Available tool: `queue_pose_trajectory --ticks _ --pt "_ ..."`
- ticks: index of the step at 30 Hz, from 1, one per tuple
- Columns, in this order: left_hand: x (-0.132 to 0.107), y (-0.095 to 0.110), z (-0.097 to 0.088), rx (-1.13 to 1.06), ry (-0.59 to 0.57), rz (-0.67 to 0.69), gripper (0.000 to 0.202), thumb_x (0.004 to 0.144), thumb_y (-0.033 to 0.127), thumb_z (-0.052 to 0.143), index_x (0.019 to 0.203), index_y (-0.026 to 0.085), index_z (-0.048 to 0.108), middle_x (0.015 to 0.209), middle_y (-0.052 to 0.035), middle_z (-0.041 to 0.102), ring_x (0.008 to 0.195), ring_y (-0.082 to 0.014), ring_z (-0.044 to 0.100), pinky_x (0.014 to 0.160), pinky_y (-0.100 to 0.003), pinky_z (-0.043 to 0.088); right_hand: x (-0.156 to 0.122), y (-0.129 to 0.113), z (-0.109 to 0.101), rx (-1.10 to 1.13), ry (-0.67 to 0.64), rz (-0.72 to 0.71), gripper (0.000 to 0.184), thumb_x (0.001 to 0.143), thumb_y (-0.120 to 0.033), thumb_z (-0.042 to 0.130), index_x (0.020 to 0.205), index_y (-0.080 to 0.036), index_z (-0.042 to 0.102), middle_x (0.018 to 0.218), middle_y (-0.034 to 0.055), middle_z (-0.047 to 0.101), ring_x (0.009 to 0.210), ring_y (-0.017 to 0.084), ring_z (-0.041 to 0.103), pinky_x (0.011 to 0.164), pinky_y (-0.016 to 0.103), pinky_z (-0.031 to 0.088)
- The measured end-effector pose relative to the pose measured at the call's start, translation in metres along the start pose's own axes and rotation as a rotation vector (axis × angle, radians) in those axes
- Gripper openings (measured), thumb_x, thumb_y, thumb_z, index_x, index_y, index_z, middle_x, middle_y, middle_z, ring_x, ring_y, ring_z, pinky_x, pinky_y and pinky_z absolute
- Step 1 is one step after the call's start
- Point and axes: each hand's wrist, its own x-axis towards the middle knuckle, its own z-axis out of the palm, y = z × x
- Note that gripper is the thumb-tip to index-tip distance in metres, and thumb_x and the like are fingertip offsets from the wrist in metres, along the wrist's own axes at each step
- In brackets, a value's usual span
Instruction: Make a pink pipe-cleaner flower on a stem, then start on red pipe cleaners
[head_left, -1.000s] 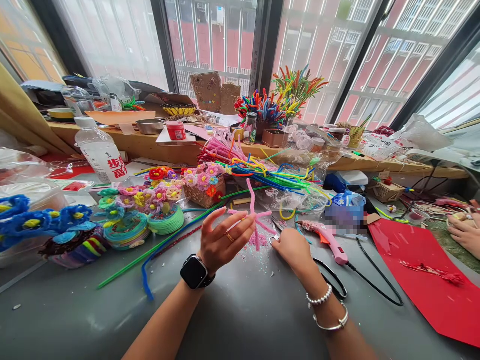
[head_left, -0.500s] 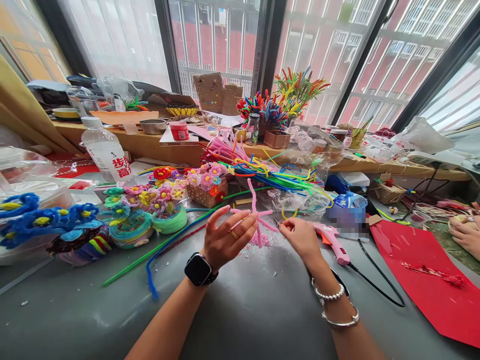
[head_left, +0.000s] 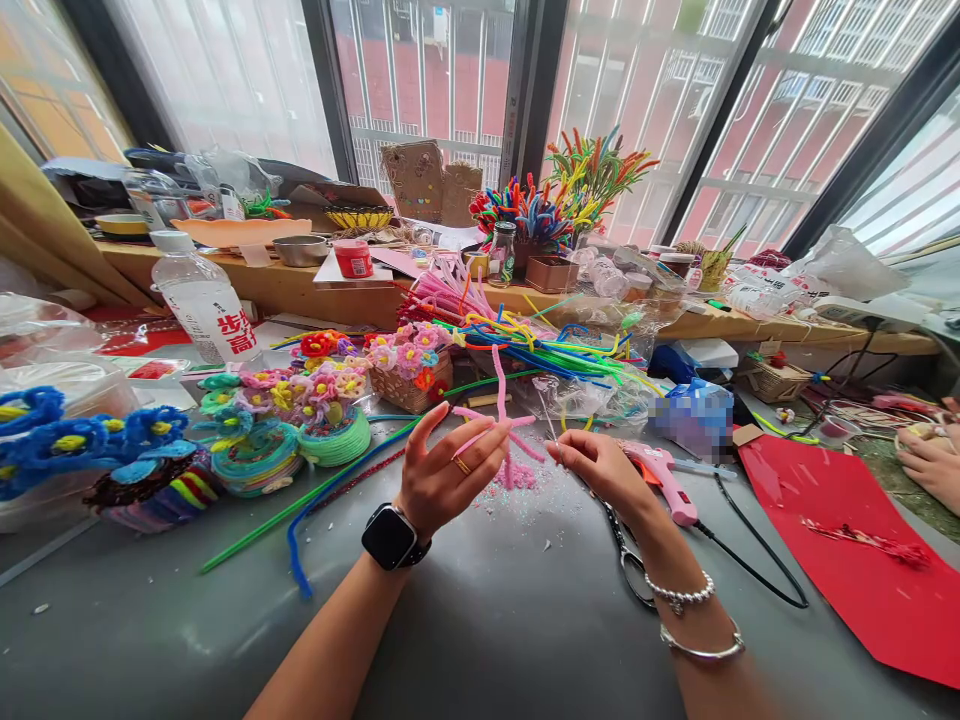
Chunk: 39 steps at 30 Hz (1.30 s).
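Note:
My left hand (head_left: 454,470) has its fingers held together, with a star-like piece of pink pipe cleaners (head_left: 502,400) at their tips. One stem of it points up and others spread sideways and down. To the right, the thumb and fingers of my right hand (head_left: 600,470) are closed in a pinch. Past its fingertips sticks a thin silvery blade, and scissors with black handles (head_left: 636,578) show under the wrist, so the hand appears to hold the scissors. Pink fluffy clippings (head_left: 517,475) lie on the grey table (head_left: 480,640) between and beyond the hands.
A pink glue gun (head_left: 667,485) with a black cord lies right of my right hand, beside red paper (head_left: 847,540). Pipe-cleaner flower pots (head_left: 334,435) and a water bottle (head_left: 206,305) stand left. Pipe-cleaner bundles (head_left: 540,345) lie behind. Another person's hand (head_left: 934,450) is far right.
My right hand has turned slightly and its wrist has shifted right. The scissors' handle shows more under it, and the thin blade now points up past the fingertips. My left hand is nearly still.

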Motion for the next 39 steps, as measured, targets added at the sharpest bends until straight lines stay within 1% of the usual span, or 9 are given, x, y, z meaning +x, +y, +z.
queue_pose_trajectory --ticks 3,8,14,18,20,24,27,32,39 --pt "-0.001 -0.001 0.001 0.031 -0.022 -0.012 0.03 0.076 0.01 0.047 0.094 0.032 0.057 0.095 0.0057 0.065 0.085 -0.0137 0.062 0.098 -0.043 0.027 -0.001 0.001 -0.001 -0.067 0.008 -0.015 0.034 0.067 -0.048 0.051 0.056 -0.016 0.046 0.049 -0.0044 0.038 0.046 0.007 0.033 0.042 0.019 0.024" --pt "-0.003 -0.002 0.004 0.058 0.001 -0.027 0.028 0.075 0.012 0.05 0.094 0.032 0.057 0.095 0.006 0.065 0.085 -0.014 0.061 0.099 -0.043 0.024 -0.003 0.002 -0.002 -0.146 -0.017 -0.045 0.033 0.066 -0.047 0.051 0.056 -0.016 0.048 0.051 -0.0031 0.043 0.048 0.008 0.037 0.043 0.019 0.027" --pt "-0.004 -0.003 0.004 -0.043 -0.009 -0.101 0.03 0.075 0.012 0.051 0.095 0.034 0.057 0.097 0.006 0.065 0.086 -0.0144 0.061 0.098 -0.043 0.025 -0.004 0.001 -0.002 -0.18 -0.025 -0.043 0.031 0.065 -0.045 0.053 0.055 -0.016 0.05 0.052 -0.0026 0.046 0.048 0.009 0.038 0.044 0.019 0.028" --pt "-0.004 -0.002 0.004 -0.135 0.002 -0.133 0.033 0.075 0.011 0.051 0.097 0.034 0.056 0.097 0.0057 0.065 0.087 -0.0145 0.061 0.101 -0.043 0.021 -0.004 0.0 -0.002 -0.222 0.001 -0.053 0.03 0.066 -0.044 0.053 0.056 -0.016 0.05 0.052 -0.0025 0.046 0.048 0.009 0.039 0.044 0.019 0.029" --pt "-0.004 -0.002 0.005 -0.13 0.019 -0.117 0.034 0.074 0.01 0.052 0.098 0.034 0.056 0.098 0.0055 0.064 0.087 -0.0143 0.061 0.102 -0.042 0.018 -0.004 -0.001 -0.002 -0.232 0.002 -0.057 0.029 0.066 -0.043 0.053 0.056 -0.016 0.05 0.052 -0.0027 0.046 0.048 0.009 0.039 0.044 0.019 0.029" --pt "-0.002 -0.002 0.004 0.027 0.053 -0.013 0.033 0.074 0.01 0.052 0.097 0.033 0.056 0.098 0.0057 0.064 0.086 -0.0132 0.061 0.102 -0.04 0.017 -0.005 -0.002 -0.002 -0.229 -0.002 -0.051 0.028 0.065 -0.042 0.055 0.056 -0.016 0.05 0.052 -0.0031 0.046 0.049 0.008 0.039 0.044 0.019 0.028" --pt "0.002 0.0 0.003 0.102 0.078 0.028 0.028 0.074 0.01 0.053 0.093 0.03 0.058 0.095 0.0059 0.066 0.084 -0.0121 0.061 0.102 -0.039 0.017 -0.005 -0.002 -0.002 -0.22 -0.001 -0.043 0.027 0.065 -0.04 0.055 0.056 -0.016 0.049 0.052 -0.0034 0.045 0.048 0.008 0.038 0.044 0.019 0.028" --pt "0.008 0.004 0.003 0.148 0.17 0.029 0.02 0.071 0.009 0.057 0.085 0.022 0.06 0.089 0.0053 0.068 0.08 -0.0094 0.062 0.102 -0.034 0.019 -0.004 -0.001 -0.002 -0.183 -0.026 -0.047 0.026 0.067 -0.039 0.054 0.056 -0.016 0.049 0.052 -0.003 0.045 0.048 0.008 0.038 0.044 0.019 0.028" --pt "0.008 0.004 0.003 0.147 0.166 0.017 0.019 0.073 0.009 0.055 0.085 0.022 0.059 0.088 0.0049 0.068 0.08 -0.0094 0.062 0.103 -0.035 0.019 -0.004 0.002 -0.002 -0.146 -0.028 -0.031 0.023 0.066 -0.034 0.055 0.053 -0.016 0.05 0.048 -0.0037 0.043 0.046 0.007 0.036 0.043 0.019 0.026"
